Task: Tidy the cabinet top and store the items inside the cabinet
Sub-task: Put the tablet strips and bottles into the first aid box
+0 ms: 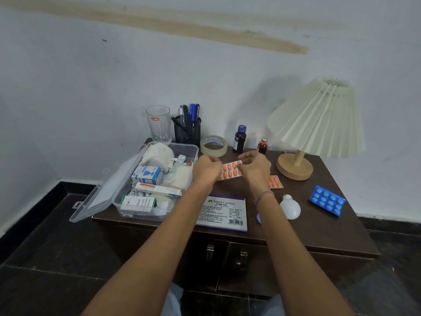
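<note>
Both hands hold one orange pill strip [230,170] above the dark wooden cabinet top [323,226]. My left hand [206,168] grips its left end and my right hand [256,166] pinches its right end. A second orange pill strip [275,181] lies flat just right of my right wrist. An open clear plastic box [191,148] with medicine cartons and bandages sits at the left. A blue pill strip [327,200], a white bulb [290,207] and a Faber-Castell stamp pad box [222,213] lie near the front.
At the back stand a glass [158,123], a mesh pen holder [187,131], a tape roll [213,145], two dark medicine bottles [240,139] [262,146] and a pleated lamp [316,124]. Below, the cabinet doors [250,270] have metal handles; the right one looks slightly ajar.
</note>
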`<state>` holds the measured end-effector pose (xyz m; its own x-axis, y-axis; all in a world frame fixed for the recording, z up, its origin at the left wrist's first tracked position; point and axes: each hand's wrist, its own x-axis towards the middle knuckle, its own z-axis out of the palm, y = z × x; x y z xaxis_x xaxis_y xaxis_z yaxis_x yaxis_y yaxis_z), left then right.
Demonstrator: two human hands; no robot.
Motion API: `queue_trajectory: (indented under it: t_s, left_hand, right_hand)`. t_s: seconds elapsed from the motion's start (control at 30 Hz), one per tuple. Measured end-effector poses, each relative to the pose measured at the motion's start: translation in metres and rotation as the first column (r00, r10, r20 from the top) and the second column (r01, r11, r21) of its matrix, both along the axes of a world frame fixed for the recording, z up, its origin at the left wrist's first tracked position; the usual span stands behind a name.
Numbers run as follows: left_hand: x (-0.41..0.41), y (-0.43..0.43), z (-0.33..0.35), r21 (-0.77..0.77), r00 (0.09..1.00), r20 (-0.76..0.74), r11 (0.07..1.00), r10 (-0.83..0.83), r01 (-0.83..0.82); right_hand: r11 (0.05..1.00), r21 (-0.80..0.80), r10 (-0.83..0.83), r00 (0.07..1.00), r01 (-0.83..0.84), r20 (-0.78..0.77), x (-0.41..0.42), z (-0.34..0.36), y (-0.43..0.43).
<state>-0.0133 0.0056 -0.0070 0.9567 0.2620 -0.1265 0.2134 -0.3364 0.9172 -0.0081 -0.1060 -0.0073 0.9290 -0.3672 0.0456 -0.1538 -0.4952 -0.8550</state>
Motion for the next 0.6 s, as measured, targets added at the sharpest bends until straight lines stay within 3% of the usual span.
queue_trajectory:
  t_s: [0.27,0.43,0.6]
  left_hand:
    - [0.002,0.024,0.02,-0.264,0.99,0.054,0.958,0.132,-0.113]
    - [-0.003,0.063,0.027,-0.283,0.978,0.052,0.942,0.203,-0.181]
    - [-0.011,0.096,0.035,-0.195,0.977,0.006,0.959,0.211,-0.206]
  right_hand:
    - [0.979,0.2,-0.075,0.977,0.035,0.198,0.001,0.013,0.02]
    - [0.962,0.267,0.002,0.978,-0.06,0.21,0.001,0.014,0.055]
    - [0.956,0.274,0.05,0.978,-0.106,0.205,0.001,0.012,0.086]
